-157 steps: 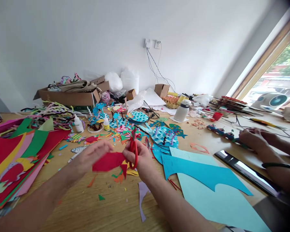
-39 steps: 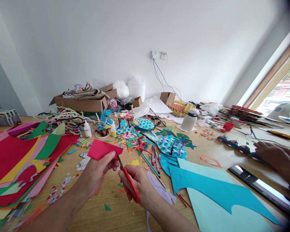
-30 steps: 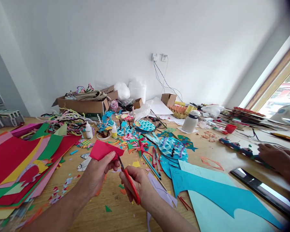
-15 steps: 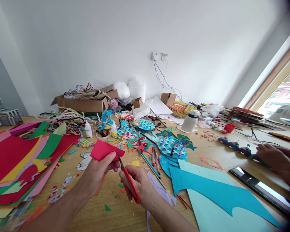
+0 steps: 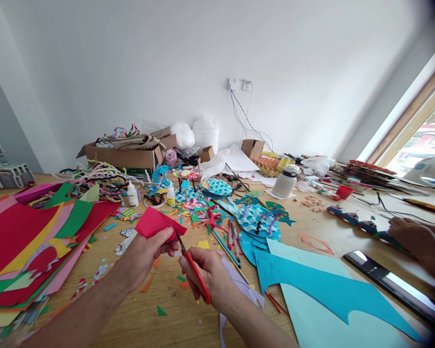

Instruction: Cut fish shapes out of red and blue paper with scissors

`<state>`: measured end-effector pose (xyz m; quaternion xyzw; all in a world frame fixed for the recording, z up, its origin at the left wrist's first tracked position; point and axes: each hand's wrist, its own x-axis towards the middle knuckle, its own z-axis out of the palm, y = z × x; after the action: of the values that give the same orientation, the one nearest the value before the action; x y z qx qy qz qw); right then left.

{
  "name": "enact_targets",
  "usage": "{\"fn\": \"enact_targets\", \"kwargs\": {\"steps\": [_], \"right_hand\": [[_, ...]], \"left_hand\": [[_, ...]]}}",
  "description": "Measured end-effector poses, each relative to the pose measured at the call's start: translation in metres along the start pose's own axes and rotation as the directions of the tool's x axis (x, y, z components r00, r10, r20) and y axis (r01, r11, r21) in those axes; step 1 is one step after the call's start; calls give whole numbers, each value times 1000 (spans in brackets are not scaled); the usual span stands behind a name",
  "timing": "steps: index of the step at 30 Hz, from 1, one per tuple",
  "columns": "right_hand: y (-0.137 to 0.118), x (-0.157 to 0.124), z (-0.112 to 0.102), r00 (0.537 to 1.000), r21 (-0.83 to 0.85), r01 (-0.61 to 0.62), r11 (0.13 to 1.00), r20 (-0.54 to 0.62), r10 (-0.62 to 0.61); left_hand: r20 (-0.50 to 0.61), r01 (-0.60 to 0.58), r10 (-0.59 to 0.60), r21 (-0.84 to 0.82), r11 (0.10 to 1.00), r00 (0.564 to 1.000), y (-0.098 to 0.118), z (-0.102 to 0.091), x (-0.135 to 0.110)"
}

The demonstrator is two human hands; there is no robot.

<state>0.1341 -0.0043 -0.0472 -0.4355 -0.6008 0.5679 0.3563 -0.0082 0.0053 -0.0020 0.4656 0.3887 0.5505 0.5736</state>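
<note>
A folded-looking piece of red paper point(image 5: 152, 223) is pinched between the thumb and fingers of my left hand point(image 5: 148, 256), raised above the table. My right hand point(image 5: 206, 275) is closed round the red handles of a pair of scissors point(image 5: 196, 276). The dark blades point up and left and meet the paper's lower right edge, close to my left thumb. Part of the blades is hidden by the paper. Beneath my hands lie small green and orange paper scraps, and a lilac paper offcut point(image 5: 235, 280) is beside my right wrist.
Coloured paper sheets point(image 5: 25, 237) are stacked at left. Glue bottles point(image 5: 132, 195), blue paper plates point(image 5: 252, 222) and a white bottle point(image 5: 285, 182) stand or lie farther back. Blue card point(image 5: 311, 285) and a phone-like black device point(image 5: 387, 280) are at right, near another person's hands point(image 5: 416, 241).
My left hand and the red paper have shifted very slightly left. The scissors stay at the paper's edge. The other person's hands at right have moved a little.
</note>
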Motion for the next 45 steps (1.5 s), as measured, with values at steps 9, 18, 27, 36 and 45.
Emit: {"fn": "enact_targets", "kwargs": {"steps": [9,18,27,36,45], "right_hand": [[-11,-5,-2,1000,7,16,1000,10,-16],[-11,-4,-2,1000,-8,10,1000,-7,-10],[-16,-6,-2,1000,18,5,1000,17,-5],[-18,-7,-2,1000,32,9,999,19,-9],[-20,-7,-3,1000,10,-3,1000,-7,4]], "left_hand": [[59,26,-26,6,1000,998,-4,-6,1],[126,22,-27,41,999,992,-1,-10,3],[129,58,-66,59,997,989,4,-9,1],[171,73,-85,73,995,982,3,-13,5],[176,76,-86,63,995,981,5,-15,4]]}}
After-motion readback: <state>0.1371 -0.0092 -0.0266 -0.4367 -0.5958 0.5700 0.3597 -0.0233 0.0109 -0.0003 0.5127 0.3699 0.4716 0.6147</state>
